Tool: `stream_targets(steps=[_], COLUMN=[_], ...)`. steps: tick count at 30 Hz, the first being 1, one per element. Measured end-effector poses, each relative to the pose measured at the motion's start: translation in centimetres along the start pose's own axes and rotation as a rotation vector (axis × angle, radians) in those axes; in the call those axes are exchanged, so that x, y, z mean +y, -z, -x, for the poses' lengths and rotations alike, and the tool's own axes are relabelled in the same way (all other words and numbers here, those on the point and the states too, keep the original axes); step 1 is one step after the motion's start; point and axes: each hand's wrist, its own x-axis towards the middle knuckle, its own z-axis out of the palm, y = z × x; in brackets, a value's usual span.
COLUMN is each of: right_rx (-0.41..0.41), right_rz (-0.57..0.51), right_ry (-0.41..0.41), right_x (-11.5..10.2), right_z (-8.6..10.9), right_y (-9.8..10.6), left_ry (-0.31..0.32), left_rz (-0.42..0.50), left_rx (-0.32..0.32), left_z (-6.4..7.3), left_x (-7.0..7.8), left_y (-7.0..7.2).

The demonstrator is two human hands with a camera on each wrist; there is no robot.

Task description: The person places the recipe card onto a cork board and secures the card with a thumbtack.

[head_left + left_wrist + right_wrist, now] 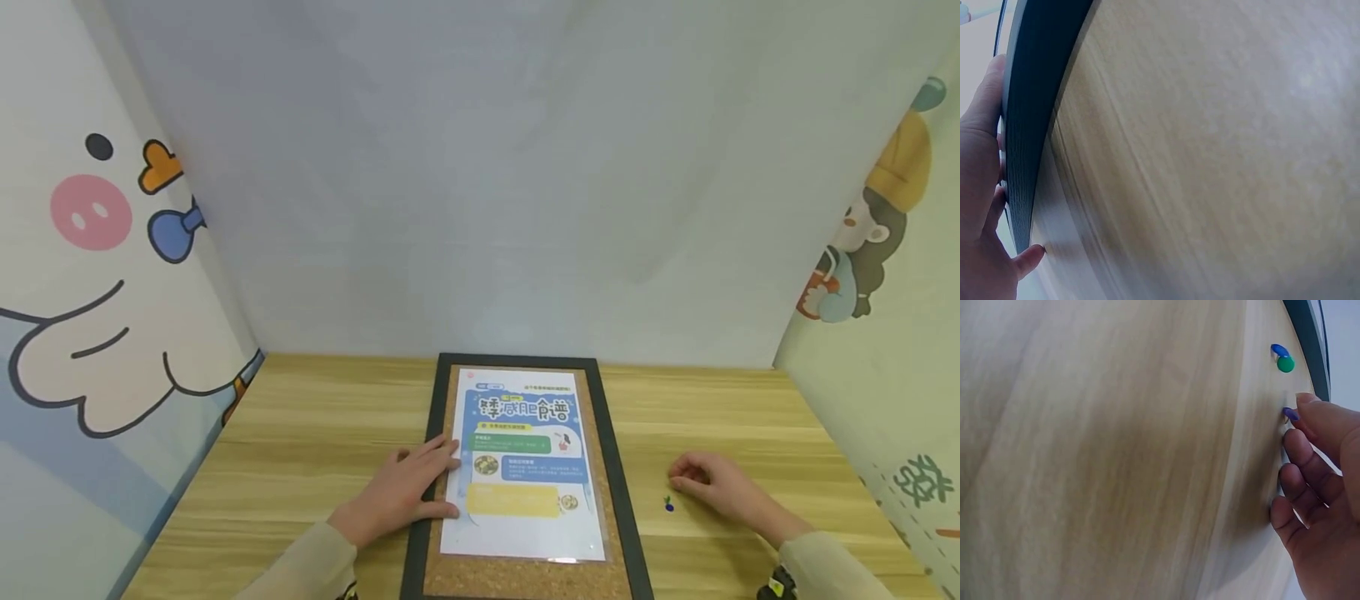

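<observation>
A black-framed cork board (525, 579) lies on the table with a printed sheet (525, 535) on it. My left hand (401, 492) rests across the board's left frame, its fingertips at the sheet's left edge. In the left wrist view the fingers lie along the dark frame (1022, 125). To the right of the board, my right hand (716, 485) is low over the table. In the right wrist view its thumb and index finger pinch a small blue thumbtack (1291, 414). Close by on the table lie a blue thumbtack (1279, 350) and a green thumbtack (1285, 364).
The wood-grain table (322, 417) extends to both sides of the board. A pale curtain (480, 208) hangs behind it, and printed cloth walls with a cartoon bird (90, 325) and a cartoon child (847, 267) stand at left and right.
</observation>
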Motion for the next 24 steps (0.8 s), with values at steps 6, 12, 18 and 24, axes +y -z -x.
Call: stream_targets(steps=[6, 12, 18, 24], right_rx=[0.018, 0.044, 0.064, 0.07], right_rz=[0.001, 0.041, 0.025, 0.024], right_ry=[0.001, 0.0, -0.008, -0.019], right_x=[0.21, 0.52, 0.56, 0.57], right_z=[-0.05, 0.21, 0.57, 0.71], right_y=[-0.24, -0.54, -0.48, -0.34], left_ry=[-0.005, -0.007, 0.007, 0.026], left_rz=[0.017, 0.021, 0.02, 0.031], left_rx=[-0.001, 0.001, -0.006, -0.011], left_z=[0.03, 0.02, 0.02, -0.03], left_x=[-0.04, -0.05, 0.03, 0.03], left_y=[0.1, 0.0, -0.08, 0.01])
